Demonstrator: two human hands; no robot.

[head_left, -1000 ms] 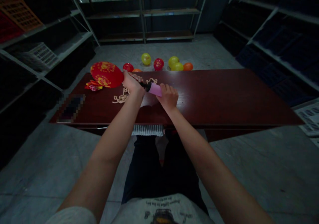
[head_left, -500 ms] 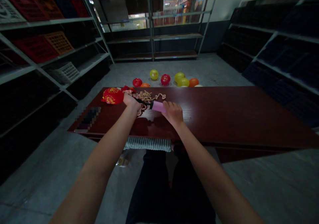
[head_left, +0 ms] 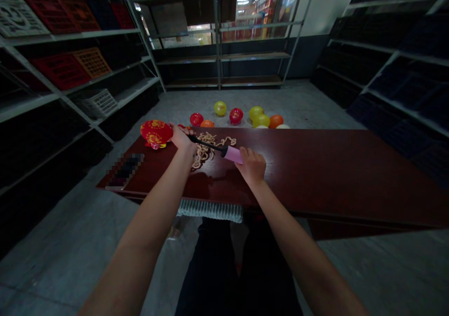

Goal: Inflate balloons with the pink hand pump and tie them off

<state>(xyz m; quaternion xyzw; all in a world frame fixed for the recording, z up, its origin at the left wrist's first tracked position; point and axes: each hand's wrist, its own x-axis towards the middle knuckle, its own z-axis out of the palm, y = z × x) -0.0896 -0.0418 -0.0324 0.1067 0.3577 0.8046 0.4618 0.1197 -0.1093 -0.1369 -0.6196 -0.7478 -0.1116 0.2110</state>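
My left hand [head_left: 182, 139] is closed around the neck of a red balloon [head_left: 156, 132] with gold print, holding it against the black nozzle of a pink hand pump [head_left: 232, 154]. The partly inflated balloon sticks out to the left, over the far left part of the dark red table [head_left: 315, 166]. My right hand [head_left: 253, 166] grips the pump's rear end, with the pink barrel showing just above its fingers. A tangle of beige cord [head_left: 206, 148] lies on the table under the pump.
Several inflated balloons [head_left: 245, 115], red, yellow and orange, lie on the floor beyond the table. A blurred flat dark thing [head_left: 124, 171] lies at the table's left end. Metal shelves with crates [head_left: 70, 68] line both sides and the back. A white ribbed object [head_left: 209, 209] hangs under the table's near edge.
The balloon is much smaller than one second ago and slightly fuller than half a second ago. The right hand has drawn the pump back, exposing more of the black rod. The camera view has tilted up.
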